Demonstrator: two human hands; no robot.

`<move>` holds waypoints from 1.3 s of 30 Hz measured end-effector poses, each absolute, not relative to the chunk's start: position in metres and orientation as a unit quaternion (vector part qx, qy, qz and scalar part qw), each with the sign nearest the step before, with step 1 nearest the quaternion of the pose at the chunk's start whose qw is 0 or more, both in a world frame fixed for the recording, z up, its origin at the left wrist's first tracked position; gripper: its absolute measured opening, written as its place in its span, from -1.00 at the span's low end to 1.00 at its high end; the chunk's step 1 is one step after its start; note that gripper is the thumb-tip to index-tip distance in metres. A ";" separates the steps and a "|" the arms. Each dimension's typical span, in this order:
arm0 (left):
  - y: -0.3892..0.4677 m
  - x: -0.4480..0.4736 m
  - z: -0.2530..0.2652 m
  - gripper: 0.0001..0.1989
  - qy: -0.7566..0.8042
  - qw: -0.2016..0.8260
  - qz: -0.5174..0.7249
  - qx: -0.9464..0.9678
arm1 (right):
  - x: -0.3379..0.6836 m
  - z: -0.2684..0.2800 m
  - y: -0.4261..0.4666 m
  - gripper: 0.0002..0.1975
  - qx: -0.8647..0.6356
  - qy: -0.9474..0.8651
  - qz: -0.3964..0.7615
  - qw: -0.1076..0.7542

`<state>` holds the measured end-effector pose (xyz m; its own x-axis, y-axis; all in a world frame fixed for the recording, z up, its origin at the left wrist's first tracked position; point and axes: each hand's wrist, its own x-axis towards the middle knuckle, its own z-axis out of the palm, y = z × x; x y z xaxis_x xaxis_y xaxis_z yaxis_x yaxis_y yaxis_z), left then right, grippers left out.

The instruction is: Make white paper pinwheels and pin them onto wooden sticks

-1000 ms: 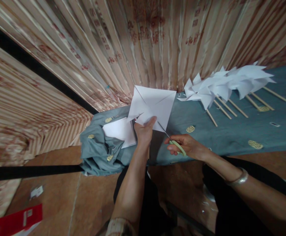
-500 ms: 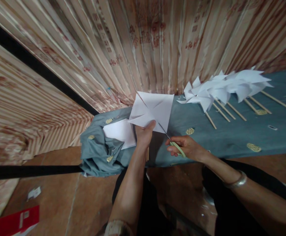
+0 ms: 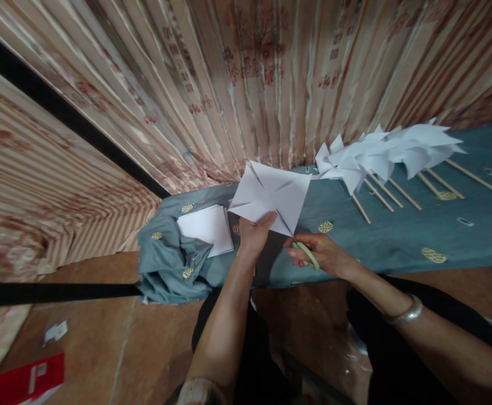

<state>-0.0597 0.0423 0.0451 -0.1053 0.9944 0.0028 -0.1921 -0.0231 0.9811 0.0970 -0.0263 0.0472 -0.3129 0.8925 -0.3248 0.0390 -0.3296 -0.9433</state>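
Paper (image 3: 282, 194), slit at three corners, is grasped in the left hand (image 3: 254, 235) above the worktop (image 3: 381, 244), scissors (image 3: 311, 257) in the right hand (image 3: 324, 250) at the fourth; pinwheels (image 3: 381, 154) are finished, sheets (image 3: 206, 228) left stacked.

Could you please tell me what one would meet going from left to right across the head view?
Red item on the floor, stack of white paper, slit white sheet, green scissor handles, white paper pinwheels on sticks.
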 end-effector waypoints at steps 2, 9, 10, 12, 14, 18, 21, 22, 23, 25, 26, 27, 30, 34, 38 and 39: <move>0.043 -0.060 0.046 -0.69 0.470 0.521 0.574 0.422 | 0.097 0.048 -0.026 -0.49 -0.491 -0.477 0.653 0.323; 0.040 -0.059 0.050 -0.71 0.469 0.526 0.565 0.429 | 0.096 0.053 -0.026 -0.47 -0.500 -0.473 0.648 0.326; 0.039 -0.058 0.050 -0.71 0.472 0.527 0.559 0.432 | 0.096 0.054 -0.026 -0.47 -0.499 -0.475 0.646 0.328; 0.037 -0.057 0.052 -0.73 0.479 0.528 0.549 0.436 | 0.096 0.055 -0.026 -0.45 -0.497 -0.472 0.645 0.338; 0.035 -0.056 0.053 -0.74 0.482 0.527 0.547 0.437 | 0.096 0.054 -0.025 -0.44 -0.496 -0.466 0.647 0.345; 0.035 -0.055 0.053 -0.74 0.481 0.527 0.552 0.432 | 0.096 0.050 -0.025 -0.43 -0.496 -0.459 0.649 0.349; 0.036 -0.055 0.053 -0.70 0.479 0.531 0.555 0.425 | 0.095 0.048 -0.025 -0.43 -0.498 -0.460 0.647 0.349; 0.035 -0.055 0.053 -0.69 0.478 0.533 0.555 0.424 | 0.095 0.048 -0.025 -0.43 -0.498 -0.461 0.646 0.350; 0.035 -0.054 0.053 -0.69 0.476 0.537 0.554 0.422 | 0.095 0.048 -0.025 -0.43 -0.497 -0.462 0.644 0.352; 0.034 -0.053 0.052 -0.71 0.471 0.546 0.550 0.421 | 0.095 0.049 -0.025 -0.45 -0.495 -0.463 0.642 0.357; 0.034 -0.053 0.052 -0.72 0.468 0.551 0.549 0.420 | 0.095 0.050 -0.025 -0.45 -0.494 -0.462 0.642 0.359; 0.033 -0.052 0.051 -0.73 0.465 0.555 0.548 0.419 | 0.096 0.050 -0.025 -0.46 -0.494 -0.461 0.642 0.361; 0.032 -0.051 0.052 -0.73 0.463 0.559 0.544 0.422 | 0.096 0.050 -0.024 -0.47 -0.496 -0.463 0.641 0.358; 0.032 -0.051 0.053 -0.71 0.468 0.555 0.545 0.420 | 0.097 0.047 -0.024 -0.46 -0.494 -0.462 0.644 0.358; 0.032 -0.050 0.054 -0.69 0.462 0.554 0.552 0.418 | 0.096 0.046 -0.024 -0.46 -0.498 -0.465 0.638 0.358; 0.032 -0.050 0.053 -0.68 0.461 0.554 0.553 0.418 | 0.096 0.047 -0.024 -0.45 -0.499 -0.466 0.637 0.357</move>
